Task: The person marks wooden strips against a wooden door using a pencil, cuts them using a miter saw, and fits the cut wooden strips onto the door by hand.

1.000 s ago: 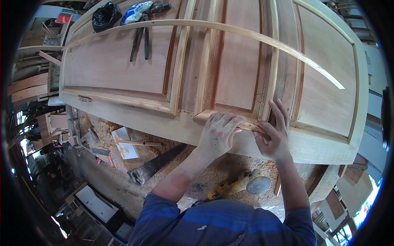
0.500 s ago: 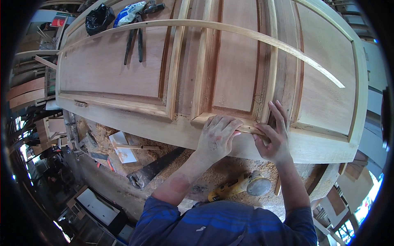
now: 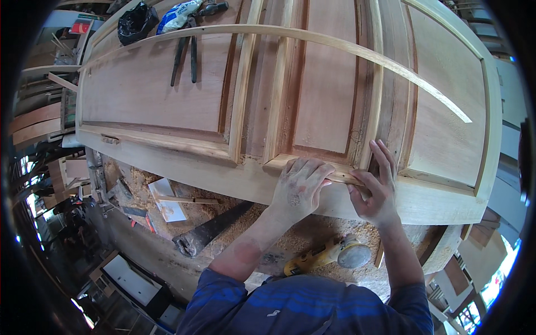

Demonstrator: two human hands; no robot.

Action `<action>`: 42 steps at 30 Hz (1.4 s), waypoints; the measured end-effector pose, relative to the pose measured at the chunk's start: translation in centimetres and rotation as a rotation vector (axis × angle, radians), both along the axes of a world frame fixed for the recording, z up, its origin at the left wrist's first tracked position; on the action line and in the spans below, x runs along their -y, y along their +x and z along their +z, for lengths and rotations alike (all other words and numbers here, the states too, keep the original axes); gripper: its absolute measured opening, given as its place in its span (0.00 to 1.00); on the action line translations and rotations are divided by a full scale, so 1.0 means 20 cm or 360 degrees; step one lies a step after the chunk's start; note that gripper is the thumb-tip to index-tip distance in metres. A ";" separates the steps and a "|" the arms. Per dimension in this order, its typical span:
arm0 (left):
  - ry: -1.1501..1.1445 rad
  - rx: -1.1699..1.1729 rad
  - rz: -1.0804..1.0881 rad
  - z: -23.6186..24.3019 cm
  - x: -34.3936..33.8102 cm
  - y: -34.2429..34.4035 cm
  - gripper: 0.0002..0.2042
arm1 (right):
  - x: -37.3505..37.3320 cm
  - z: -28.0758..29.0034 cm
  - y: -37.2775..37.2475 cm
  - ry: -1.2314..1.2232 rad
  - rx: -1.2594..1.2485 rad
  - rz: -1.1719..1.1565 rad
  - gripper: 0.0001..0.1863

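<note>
A wooden panel door [image 3: 259, 178] lies flat in front of me. Along the lower edge of its middle panel runs a short strip of wooden moulding [image 3: 341, 175]. My left hand [image 3: 301, 188] is closed over the strip's left part, its fingers bent over the top and the thumb along the near side. At the right corner, my right hand [image 3: 378, 187] has its index finger and thumb closed on the strip's end. Its other fingers stretch up against the upright moulding [image 3: 375, 100]. What lies beneath the fingers is hidden.
A long thin wooden strip [image 3: 335, 43] lies across the door. Pincers [image 3: 192, 56], a hammer [image 3: 213, 9], a black plastic bag [image 3: 137, 23] and a blue-white bag [image 3: 178, 15] rest at the far left. Below the door are a handsaw [image 3: 209, 230], a yellow power sander [image 3: 312, 261] and sawdust.
The view has shifted slightly, moving the door a little to the right in the picture. Both hands keep their places on the moulding.
</note>
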State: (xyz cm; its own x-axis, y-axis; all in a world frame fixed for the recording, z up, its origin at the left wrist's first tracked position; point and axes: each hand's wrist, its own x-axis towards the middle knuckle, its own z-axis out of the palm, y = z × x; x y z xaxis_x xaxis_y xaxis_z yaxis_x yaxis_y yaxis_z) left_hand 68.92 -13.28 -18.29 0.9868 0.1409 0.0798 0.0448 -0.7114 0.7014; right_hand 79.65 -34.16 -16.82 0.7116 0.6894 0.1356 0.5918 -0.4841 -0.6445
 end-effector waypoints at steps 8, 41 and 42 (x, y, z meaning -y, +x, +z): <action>-0.0001 0.0067 0.0057 0.00 0.01 -0.02 0.14 | -0.02 -0.01 -0.03 -0.0052 0.0107 -0.0028 0.15; -0.0048 -0.0002 -0.0093 -0.04 -0.02 -0.05 0.22 | -0.05 -0.06 -0.07 -0.0118 0.0185 -0.0048 0.16; -0.0048 0.0021 -0.0076 -0.04 -0.02 -0.05 0.21 | -0.05 -0.05 -0.06 -0.0124 0.0188 -0.0072 0.16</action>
State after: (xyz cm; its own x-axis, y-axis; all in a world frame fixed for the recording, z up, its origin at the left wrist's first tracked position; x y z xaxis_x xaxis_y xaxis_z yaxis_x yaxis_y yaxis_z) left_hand 68.02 -12.83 -19.07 0.9914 0.0960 0.0892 0.0018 -0.6909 0.7229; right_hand 78.38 -33.12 -17.92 0.7244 0.6687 0.1675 0.6378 -0.5579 -0.5310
